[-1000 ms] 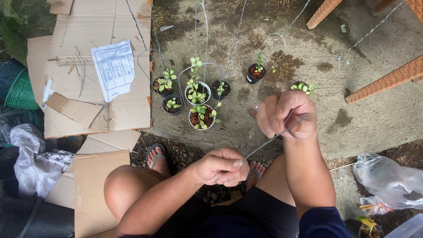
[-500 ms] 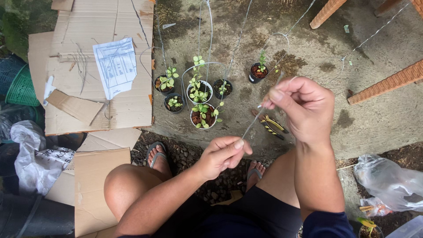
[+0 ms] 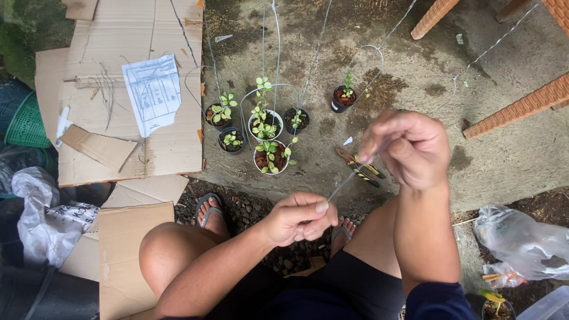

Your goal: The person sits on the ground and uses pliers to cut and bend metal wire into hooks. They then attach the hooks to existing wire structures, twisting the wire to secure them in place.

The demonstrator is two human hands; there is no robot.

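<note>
Right hand point(image 3: 409, 148) has risen, both hands pinching thin wire point(image 3: 342, 188) above pliers point(image 3: 360, 168), pots point(image 3: 265, 127).

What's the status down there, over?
Left hand and right hand pinch a thin wire taut between them. Pliers lie beyond. Nothing in the way.

A white printed paper sheet point(image 3: 152, 93) lies tilted on flattened brown cardboard boxes point(image 3: 112, 148) at ten o'clock. A crumpled white plastic bag point(image 3: 44, 222) sits at eight o'clock; clear plastic bags point(image 3: 521, 240) at four o'clock.
</note>
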